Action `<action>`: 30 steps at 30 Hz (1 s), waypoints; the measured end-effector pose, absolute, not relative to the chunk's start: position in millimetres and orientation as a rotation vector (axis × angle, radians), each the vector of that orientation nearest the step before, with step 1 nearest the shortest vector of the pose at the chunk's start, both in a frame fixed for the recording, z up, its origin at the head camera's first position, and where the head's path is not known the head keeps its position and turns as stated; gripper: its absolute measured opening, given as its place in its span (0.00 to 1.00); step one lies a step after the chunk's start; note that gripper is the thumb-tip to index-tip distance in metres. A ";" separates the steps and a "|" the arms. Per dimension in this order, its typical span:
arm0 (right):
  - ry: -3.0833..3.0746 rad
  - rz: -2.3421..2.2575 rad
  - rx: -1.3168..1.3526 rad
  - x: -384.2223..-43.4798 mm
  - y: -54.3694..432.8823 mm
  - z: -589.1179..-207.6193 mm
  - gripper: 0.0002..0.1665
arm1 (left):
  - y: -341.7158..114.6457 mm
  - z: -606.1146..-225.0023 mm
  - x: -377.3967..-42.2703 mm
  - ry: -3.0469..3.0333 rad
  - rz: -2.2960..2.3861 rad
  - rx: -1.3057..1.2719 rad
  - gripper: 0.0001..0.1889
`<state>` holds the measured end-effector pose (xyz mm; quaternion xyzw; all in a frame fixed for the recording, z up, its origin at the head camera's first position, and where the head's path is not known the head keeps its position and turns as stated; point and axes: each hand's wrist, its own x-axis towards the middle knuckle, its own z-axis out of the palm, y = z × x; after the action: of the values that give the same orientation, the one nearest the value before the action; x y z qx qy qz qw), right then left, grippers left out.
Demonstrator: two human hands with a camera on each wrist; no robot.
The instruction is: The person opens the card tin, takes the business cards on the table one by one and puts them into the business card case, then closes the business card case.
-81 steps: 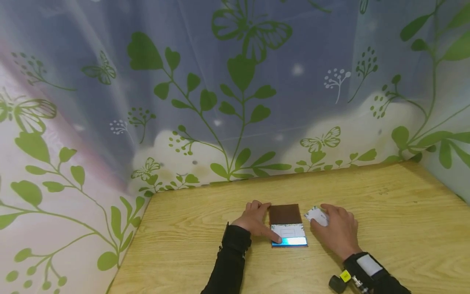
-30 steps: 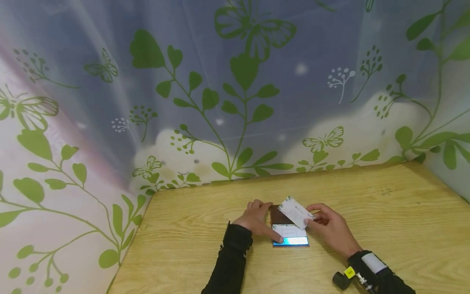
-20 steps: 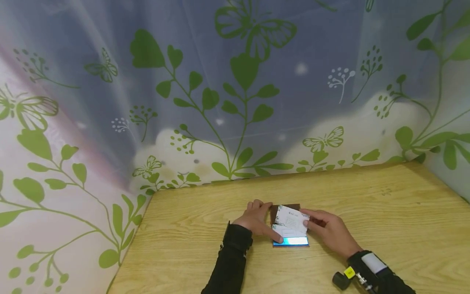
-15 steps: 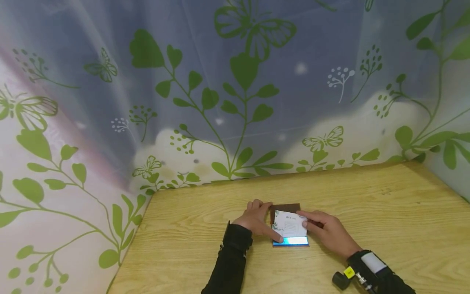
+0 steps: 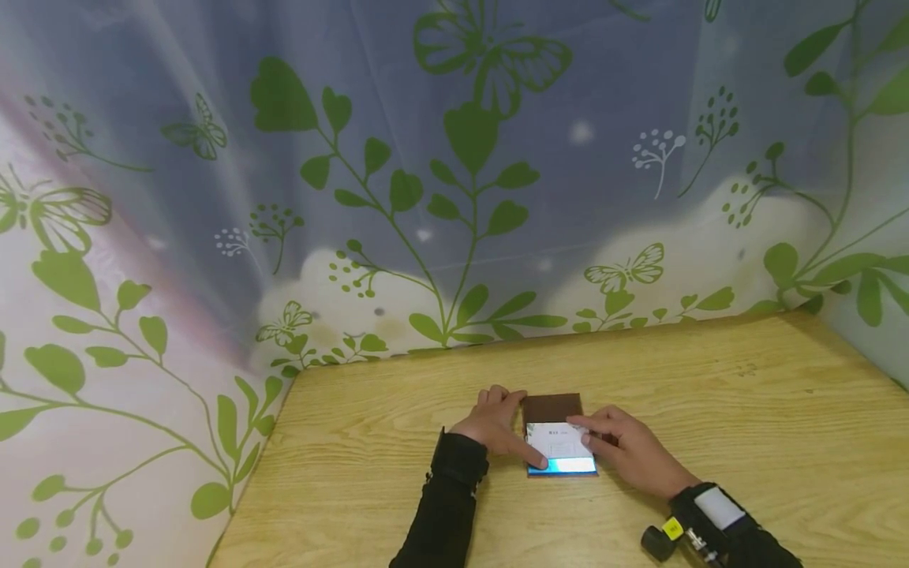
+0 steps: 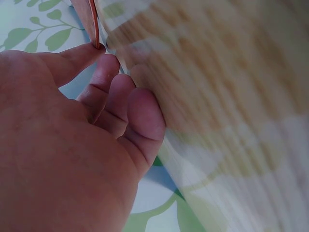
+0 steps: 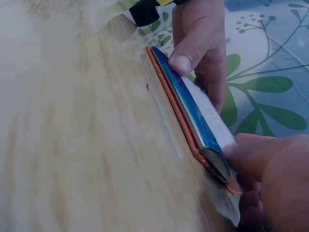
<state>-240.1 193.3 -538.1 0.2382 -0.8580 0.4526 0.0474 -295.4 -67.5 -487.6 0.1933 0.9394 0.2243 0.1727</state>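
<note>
A brown card case [image 5: 550, 408] lies unfolded on the wooden table, with a shiny metallic strip [image 5: 571, 466] along its near side. My left hand [image 5: 493, 426] steadies it: the thumb presses on the strip and the index fingertip touches the far left corner. In the left wrist view the other fingers of the left hand [image 6: 96, 135] rest loosely bent on the table. My right hand [image 5: 632, 450] pinches a white leaf-printed card [image 5: 557, 435] at its right side. The card lies flat over the case's near half, its lower edge hidden at the strip.
The wooden table [image 5: 369, 457] spreads around the case. Behind it hangs a curtain [image 5: 355, 197] with green leaves and butterflies, and more of that cloth flanks both sides. A small black device [image 5: 659, 543] sticks out from my right wrist strap.
My right hand has brought the card in from the right, straightened it over the case and slid it towards the metallic strip. The left hand has stayed on the case.
</note>
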 end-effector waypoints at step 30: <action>-2.582 1.535 0.313 -237.8 188.0 -530.9 0.43 | -62.1 -487.7 -296.0 2.602 0.914 0.556 0.60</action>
<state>-237.8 188.0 -530.9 0.1036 -0.8533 0.5073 0.0609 -296.0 -62.1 -487.7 0.1951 0.9124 0.3204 0.1636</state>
